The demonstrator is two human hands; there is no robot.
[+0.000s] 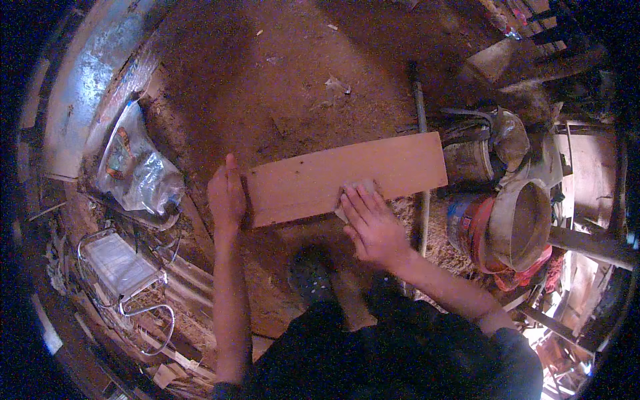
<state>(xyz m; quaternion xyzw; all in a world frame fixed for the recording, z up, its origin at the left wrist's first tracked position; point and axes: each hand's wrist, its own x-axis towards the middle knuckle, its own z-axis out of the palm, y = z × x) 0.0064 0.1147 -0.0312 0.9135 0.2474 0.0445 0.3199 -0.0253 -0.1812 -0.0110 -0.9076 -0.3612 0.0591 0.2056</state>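
Wooden board (pixel 293 183), pale and smooth, spans the space just in front of a person in a dark shirt (pixel 393 353), its right end set a little farther off than its left. The right hand (pixel 377 230) bears down near the board's lower edge, fingers closed over a pale pad (pixel 365 185) against the wood. At the other end, the left hand (pixel 227 197) is set against the board's short edge; whether its fingers curl around underneath cannot be told. Beyond, to the left, are a white wire frame (pixel 123 263) and, above it, a crumpled clear plastic bag (pixel 147 173). On the right, a red bucket (pixel 473 227) tilts beside a wide round container (pixel 523 223), near a long pole (pixel 420 103). Farther out, brown floor (pixel 287 80) carries small scraps.
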